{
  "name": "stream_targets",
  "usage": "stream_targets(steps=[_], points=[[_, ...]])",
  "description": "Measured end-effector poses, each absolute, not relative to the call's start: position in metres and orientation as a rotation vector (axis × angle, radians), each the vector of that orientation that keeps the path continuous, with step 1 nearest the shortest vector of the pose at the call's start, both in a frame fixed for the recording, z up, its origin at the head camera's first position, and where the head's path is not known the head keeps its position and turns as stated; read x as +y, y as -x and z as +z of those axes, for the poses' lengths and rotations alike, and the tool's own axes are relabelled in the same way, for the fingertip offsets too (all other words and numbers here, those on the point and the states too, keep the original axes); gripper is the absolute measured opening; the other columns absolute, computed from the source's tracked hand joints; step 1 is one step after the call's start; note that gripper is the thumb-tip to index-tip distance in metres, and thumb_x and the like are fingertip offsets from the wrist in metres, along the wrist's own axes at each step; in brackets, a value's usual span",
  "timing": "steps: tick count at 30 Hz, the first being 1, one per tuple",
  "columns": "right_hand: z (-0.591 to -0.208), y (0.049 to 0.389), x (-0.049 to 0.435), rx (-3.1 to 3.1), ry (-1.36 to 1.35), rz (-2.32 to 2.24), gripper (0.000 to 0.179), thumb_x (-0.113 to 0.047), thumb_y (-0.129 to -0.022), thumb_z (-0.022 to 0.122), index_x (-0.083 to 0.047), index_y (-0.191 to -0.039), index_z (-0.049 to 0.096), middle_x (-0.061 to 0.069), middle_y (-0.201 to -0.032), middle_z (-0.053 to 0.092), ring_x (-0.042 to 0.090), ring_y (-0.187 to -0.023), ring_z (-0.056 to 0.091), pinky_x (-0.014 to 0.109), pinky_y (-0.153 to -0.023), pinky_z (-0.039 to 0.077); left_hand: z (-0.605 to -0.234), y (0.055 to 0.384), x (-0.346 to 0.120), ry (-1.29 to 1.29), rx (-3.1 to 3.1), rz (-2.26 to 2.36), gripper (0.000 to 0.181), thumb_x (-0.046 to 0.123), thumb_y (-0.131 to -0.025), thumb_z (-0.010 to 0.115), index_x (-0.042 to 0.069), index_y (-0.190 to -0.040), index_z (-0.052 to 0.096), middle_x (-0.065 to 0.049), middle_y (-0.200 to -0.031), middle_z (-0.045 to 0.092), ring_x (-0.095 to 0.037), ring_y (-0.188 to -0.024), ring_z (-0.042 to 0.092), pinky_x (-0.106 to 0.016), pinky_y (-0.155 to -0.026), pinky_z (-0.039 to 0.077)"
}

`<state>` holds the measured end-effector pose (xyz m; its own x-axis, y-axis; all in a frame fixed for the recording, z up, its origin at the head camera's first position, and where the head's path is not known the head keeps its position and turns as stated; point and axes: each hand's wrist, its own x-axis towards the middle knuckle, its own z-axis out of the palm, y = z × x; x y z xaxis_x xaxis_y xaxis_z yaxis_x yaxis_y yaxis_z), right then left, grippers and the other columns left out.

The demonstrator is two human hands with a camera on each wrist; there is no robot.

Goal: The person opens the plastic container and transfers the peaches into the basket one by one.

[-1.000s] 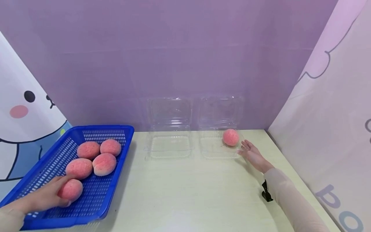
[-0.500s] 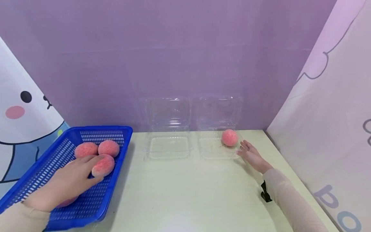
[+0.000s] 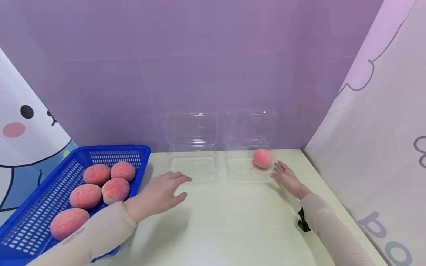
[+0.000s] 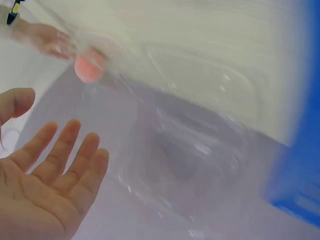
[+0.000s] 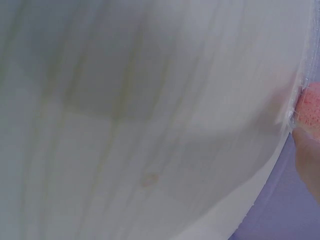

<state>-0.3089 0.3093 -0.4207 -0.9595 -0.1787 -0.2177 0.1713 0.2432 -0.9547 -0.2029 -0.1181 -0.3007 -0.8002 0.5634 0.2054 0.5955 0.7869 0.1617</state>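
Note:
My left hand (image 3: 159, 195) reaches over the table in front of the left clear clamshell box (image 3: 192, 162). In the left wrist view its fingers (image 4: 65, 160) are spread, with nothing in them. A single pink peach (image 3: 262, 158) sits at the right side of the other clear clamshell box (image 3: 244, 168), whose lid stands up against the wall. My right hand (image 3: 288, 180) is beside that box, fingers extended, fingertips right at its right edge near the peach. Several more peaches (image 3: 85, 196) lie in the blue basket (image 3: 142, 162), partly covered by the left sleeve.
The left box's lid (image 3: 192, 127) also stands raised against the purple wall (image 3: 199, 66). The pale table (image 3: 216, 221) ends at a printed white panel (image 3: 372, 147) on the right. A black wrist strap piece (image 3: 303, 221) hangs below the right sleeve.
My left hand has let go of a peach in the basket, passed over the other peaches, and moved right, out over the table. The right hand stays by its box.

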Motion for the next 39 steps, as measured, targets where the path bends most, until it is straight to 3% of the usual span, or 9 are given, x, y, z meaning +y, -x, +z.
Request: stream_targets(steps=[9, 22, 31, 39], points=[[-0.419, 0.308, 0.312, 2.239, 0.022, -1.770, 0.085, -0.012, -0.092, 0.051, -0.002, -0.143, -0.016, 0.018, -0.153, -0.006, 0.037, -0.140, 0.001, 0.049, -0.113, 0.011, -0.313, 0.241, -0.063, 1.047, -2.918, -0.488, 0.030, 0.024, -0.083, 0.062, 0.014, -0.112, 0.063, 0.001, -0.107, 0.064, -0.020, -0.096, 0.062, -0.037, -0.074, 0.051], [-0.424, 0.312, 0.313, 2.258, 0.018, -1.777, 0.083, -0.010, -0.092, 0.050, 0.000, -0.143, -0.014, 0.020, -0.152, -0.004, 0.038, -0.139, 0.003, 0.049, -0.112, 0.013, -0.333, 0.307, 0.006, 1.152, -2.927, -0.641, 0.033, 0.020, -0.088, 0.057, 0.012, -0.120, 0.058, -0.001, -0.115, 0.063, -0.018, -0.109, 0.057, -0.034, -0.093, 0.045], [-0.424, 0.310, 0.312, 2.255, 0.011, -1.789, 0.082, -0.009, -0.092, 0.050, 0.000, -0.144, -0.013, 0.020, -0.152, -0.003, 0.038, -0.139, 0.003, 0.049, -0.112, 0.013, -0.361, 0.328, 0.041, 1.260, -2.957, -0.585, 0.051, 0.028, -0.090, 0.056, 0.015, -0.137, 0.043, -0.004, -0.141, 0.042, -0.020, -0.131, 0.038, -0.035, -0.109, 0.031], [-0.425, 0.311, 0.310, 2.239, -0.015, -1.809, 0.081, -0.007, -0.091, 0.050, 0.000, -0.144, -0.012, 0.020, -0.152, -0.003, 0.037, -0.140, 0.003, 0.048, -0.113, 0.014, -0.371, 0.345, 0.068, 1.137, -3.064, -0.638, 0.063, 0.037, -0.090, 0.055, 0.019, -0.144, 0.029, -0.006, -0.151, 0.023, -0.023, -0.138, 0.025, -0.040, -0.111, 0.027]])
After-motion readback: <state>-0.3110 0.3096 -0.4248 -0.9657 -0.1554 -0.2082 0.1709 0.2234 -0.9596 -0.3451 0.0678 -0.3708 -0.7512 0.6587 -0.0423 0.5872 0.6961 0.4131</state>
